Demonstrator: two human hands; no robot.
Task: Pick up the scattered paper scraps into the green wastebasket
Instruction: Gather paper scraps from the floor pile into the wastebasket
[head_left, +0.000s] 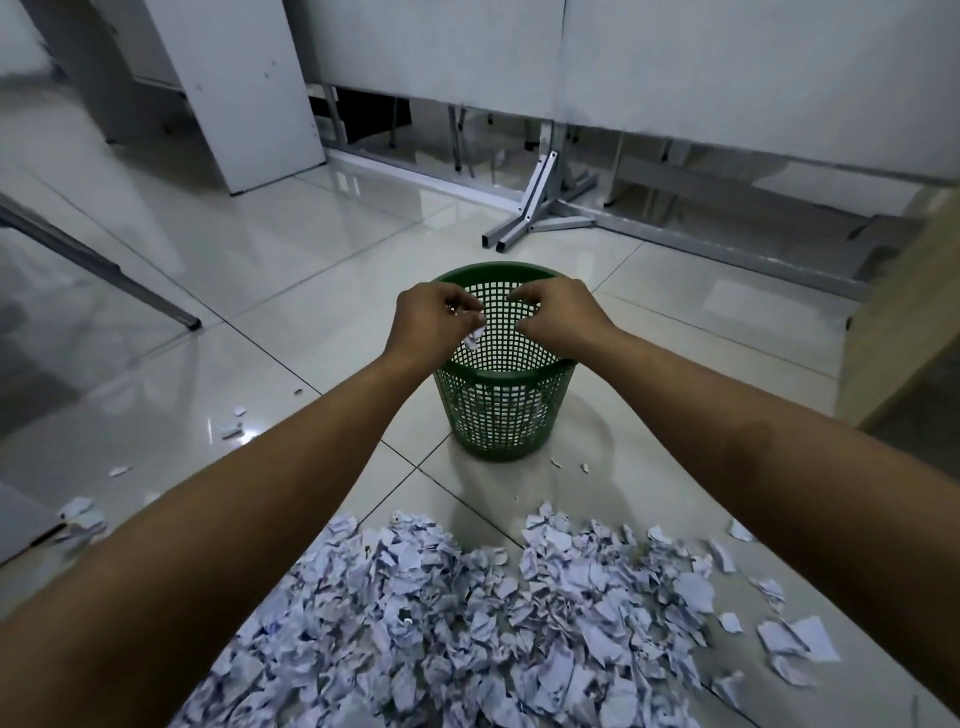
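A green mesh wastebasket (498, 415) stands upright on the tiled floor, with white scraps showing through its lower wall. Both my hands hover over its mouth. My left hand (434, 322) has its fingers curled down, and small white scraps (474, 336) show at its fingertips, one hanging just below them. My right hand (558, 319) is beside it with the fingers curled loosely downward and no paper visible in it. A large pile of crumpled white paper scraps (467, 623) covers the floor in front of the basket, between my forearms.
Stray scraps lie at the left (78, 512) and at the right (795, 642). A grey metal table foot (524, 218) rests behind the basket. A slanted metal leg (104, 265) is at the left, a wooden panel (893, 322) at the right.
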